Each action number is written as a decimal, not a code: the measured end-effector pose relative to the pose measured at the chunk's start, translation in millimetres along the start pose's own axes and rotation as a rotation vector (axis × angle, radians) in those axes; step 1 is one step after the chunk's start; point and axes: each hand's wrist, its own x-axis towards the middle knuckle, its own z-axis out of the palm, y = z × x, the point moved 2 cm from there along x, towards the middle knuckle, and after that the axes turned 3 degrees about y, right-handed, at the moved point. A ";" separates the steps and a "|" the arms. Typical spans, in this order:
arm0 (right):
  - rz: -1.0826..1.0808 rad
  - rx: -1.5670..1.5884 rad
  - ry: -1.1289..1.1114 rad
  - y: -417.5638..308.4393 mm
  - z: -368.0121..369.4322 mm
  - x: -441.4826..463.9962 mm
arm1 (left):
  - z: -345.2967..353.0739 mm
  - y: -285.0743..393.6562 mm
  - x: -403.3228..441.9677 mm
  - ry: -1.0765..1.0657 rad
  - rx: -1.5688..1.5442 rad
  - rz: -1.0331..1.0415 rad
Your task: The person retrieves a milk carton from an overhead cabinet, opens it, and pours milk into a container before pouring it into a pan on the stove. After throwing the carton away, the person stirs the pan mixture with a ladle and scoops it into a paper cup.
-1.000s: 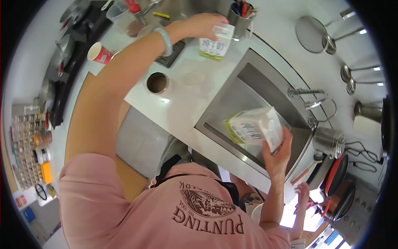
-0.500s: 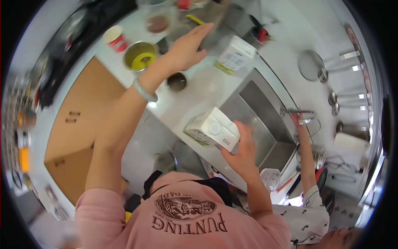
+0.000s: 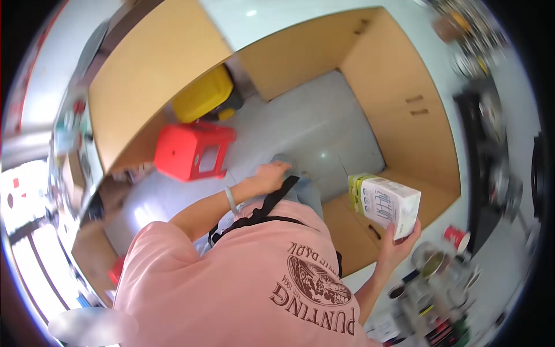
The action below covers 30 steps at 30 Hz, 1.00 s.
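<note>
1. Since last frame: view swung off the sink; carton (image 3: 384, 199) moved from the sink edge to in front of the cabinets (image 3: 399, 104); left hand (image 3: 273, 176) dropped to the waist.
2. Right hand (image 3: 400, 243): fingers closed round carton's white end. Left: loosely curled, can't tell if holding.
3. Carton: probably stiff, smooth, dentable; weight unclear. Grip opposite sides.
4. Surface (image 3: 436, 228): red cup (image 3: 457, 237), pot (image 3: 432, 264). Floor: red stool (image 3: 179, 153).

pink short-sleeved shirt (image 3: 202, 272) with brown "punting" print (image 3: 319, 282), black strap (image 3: 270, 203), pale bangle (image 3: 231, 199).
</note>
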 end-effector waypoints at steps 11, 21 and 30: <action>-0.332 0.203 -0.572 -37.7 120.9 156.4 | 38.0 -50.4 -40.1 0.766 -0.683 -0.427; -0.075 0.315 -0.801 -3.7 312.6 183.3 | 5.3 -117.3 19.7 0.924 -0.832 -0.342; 0.009 0.342 -0.976 -31.3 430.9 131.6 | -61.9 -150.8 82.5 0.425 -1.415 -0.336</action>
